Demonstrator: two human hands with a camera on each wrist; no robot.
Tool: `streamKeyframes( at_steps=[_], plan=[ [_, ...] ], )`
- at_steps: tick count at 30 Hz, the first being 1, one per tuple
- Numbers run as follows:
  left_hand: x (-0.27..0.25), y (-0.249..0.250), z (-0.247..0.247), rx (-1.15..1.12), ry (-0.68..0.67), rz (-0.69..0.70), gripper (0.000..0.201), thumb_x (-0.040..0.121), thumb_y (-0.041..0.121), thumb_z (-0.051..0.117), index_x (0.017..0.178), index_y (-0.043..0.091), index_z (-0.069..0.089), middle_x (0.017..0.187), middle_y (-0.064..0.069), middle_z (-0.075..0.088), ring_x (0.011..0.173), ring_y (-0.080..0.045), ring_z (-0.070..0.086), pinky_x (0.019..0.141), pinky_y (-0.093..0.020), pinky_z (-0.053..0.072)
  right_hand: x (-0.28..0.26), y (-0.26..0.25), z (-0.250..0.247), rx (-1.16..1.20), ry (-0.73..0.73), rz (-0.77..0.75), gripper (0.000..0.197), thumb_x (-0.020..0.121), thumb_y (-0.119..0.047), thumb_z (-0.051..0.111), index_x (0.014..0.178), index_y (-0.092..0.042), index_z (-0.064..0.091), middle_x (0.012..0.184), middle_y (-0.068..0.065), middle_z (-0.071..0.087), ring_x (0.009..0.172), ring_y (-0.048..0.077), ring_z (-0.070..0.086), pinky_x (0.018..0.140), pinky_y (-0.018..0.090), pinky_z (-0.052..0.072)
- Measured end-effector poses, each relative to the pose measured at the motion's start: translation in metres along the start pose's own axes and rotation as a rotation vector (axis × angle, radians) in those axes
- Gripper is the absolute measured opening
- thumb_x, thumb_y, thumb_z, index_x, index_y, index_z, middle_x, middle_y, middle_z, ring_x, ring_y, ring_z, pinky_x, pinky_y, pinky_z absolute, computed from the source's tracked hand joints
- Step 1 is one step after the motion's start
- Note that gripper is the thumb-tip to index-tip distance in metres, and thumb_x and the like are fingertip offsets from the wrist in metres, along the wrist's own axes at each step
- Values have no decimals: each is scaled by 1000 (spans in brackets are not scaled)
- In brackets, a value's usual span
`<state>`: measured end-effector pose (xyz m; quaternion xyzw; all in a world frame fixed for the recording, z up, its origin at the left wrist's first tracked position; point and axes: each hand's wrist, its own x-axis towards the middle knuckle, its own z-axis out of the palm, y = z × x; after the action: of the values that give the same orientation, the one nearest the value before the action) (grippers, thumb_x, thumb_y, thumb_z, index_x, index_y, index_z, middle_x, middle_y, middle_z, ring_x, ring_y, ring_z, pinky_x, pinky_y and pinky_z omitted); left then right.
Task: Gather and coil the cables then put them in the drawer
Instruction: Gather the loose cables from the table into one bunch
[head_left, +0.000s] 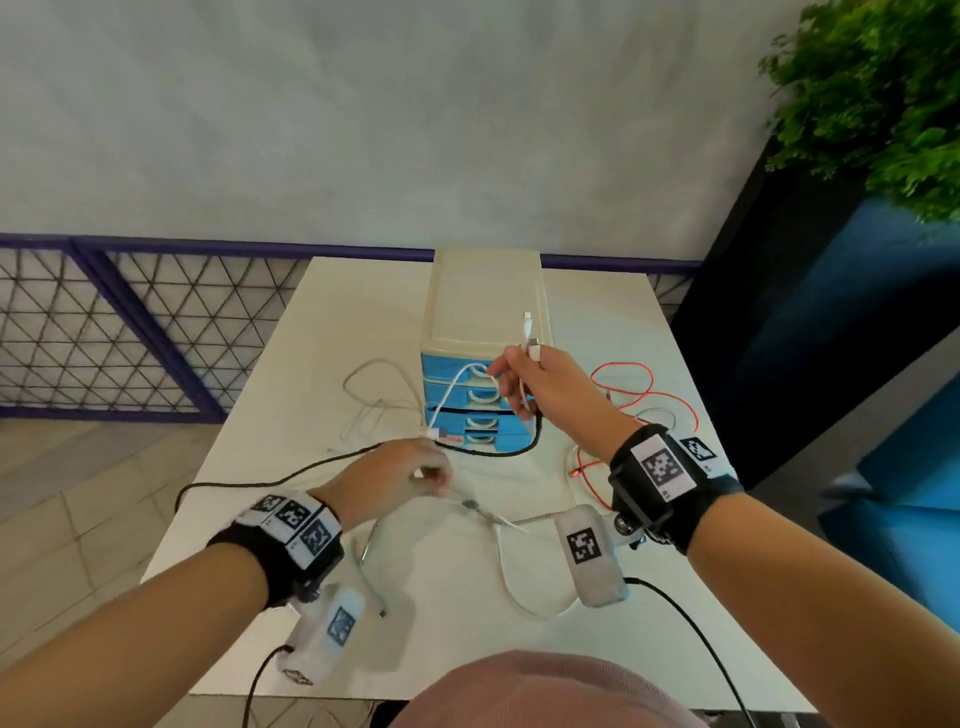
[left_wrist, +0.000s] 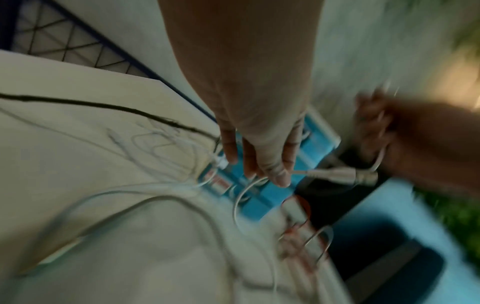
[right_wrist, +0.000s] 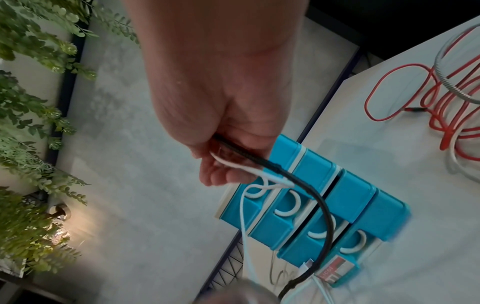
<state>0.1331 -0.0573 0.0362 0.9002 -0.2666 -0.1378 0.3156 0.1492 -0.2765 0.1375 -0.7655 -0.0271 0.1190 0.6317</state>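
Your left hand (head_left: 402, 470) pinches a thin white cable (head_left: 485, 512) low over the white bench (head_left: 291, 374). Your right hand (head_left: 545, 384), raised before the small blue-drawered plastic cabinet (head_left: 485, 291), has its fingers clamped on white and black braided cables (right_wrist: 309, 185). A red cable (head_left: 649, 389) lies loose at right.

Motion blur smears the right hand (left_wrist: 405, 139) and red cable (left_wrist: 298, 242) in the left wrist view.

Place: office-like indoor corner
Signs: white table (head_left: 291, 364), small drawer unit (head_left: 485, 291) beyond the hands, plant (head_left: 878, 88) far right
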Motion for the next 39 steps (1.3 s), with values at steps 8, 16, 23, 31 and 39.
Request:
streamKeyframes(
  at_steps=[8, 16, 23, 31, 39],
  plan=[
    [26, 80, -70, -511, 493, -117, 17, 81, 8, 71, 76, 20, 61, 70, 3, 67, 60, -4, 66, 58, -20, 56, 7, -11, 27, 138, -74, -64, 36, 103, -31, 41, 121, -9, 63, 114, 12, 70, 103, 23, 68, 88, 36, 57],
    [12, 73, -64, -320, 204, -276, 16, 81, 22, 74, 72, 9, 73, 62, 2, 70, 55, -7, 64, 57, -18, 53, 12, -11, 36, 171, -2, -63, 33, 104, -18, 37, 110, 6, 58, 100, 12, 70, 81, 13, 70, 71, 26, 58],
    [-29, -2, -9, 304, -253, -439, 10, 81, 14, 57, 81, 19, 67, 67, 13, 57, 70, -12, 59, 62, -23, 44, 5, -3, 16, 50, 64, -17, 26, 104, -28, 35, 112, -14, 56, 60, -5, 37, 42, 4, 31, 41, 18, 29],
    [-42, -34, 31, 541, -381, -534, 26, 85, 31, 47, 104, 17, 56, 108, -4, 63, 100, -26, 61, 82, -35, 48, -7, 0, 12, -143, 41, -33, 33, 100, -31, 44, 106, -3, 61, 60, -1, 36, 47, 10, 33, 43, 21, 35],
    [-24, 12, -24, 554, -205, -350, 17, 90, 20, 45, 101, 18, 58, 104, -2, 61, 95, -24, 59, 75, -35, 46, 11, 3, 27, -82, -96, -106, 30, 104, -25, 39, 98, -8, 63, 83, 2, 69, 67, 7, 66, 62, 20, 54]
  ],
)
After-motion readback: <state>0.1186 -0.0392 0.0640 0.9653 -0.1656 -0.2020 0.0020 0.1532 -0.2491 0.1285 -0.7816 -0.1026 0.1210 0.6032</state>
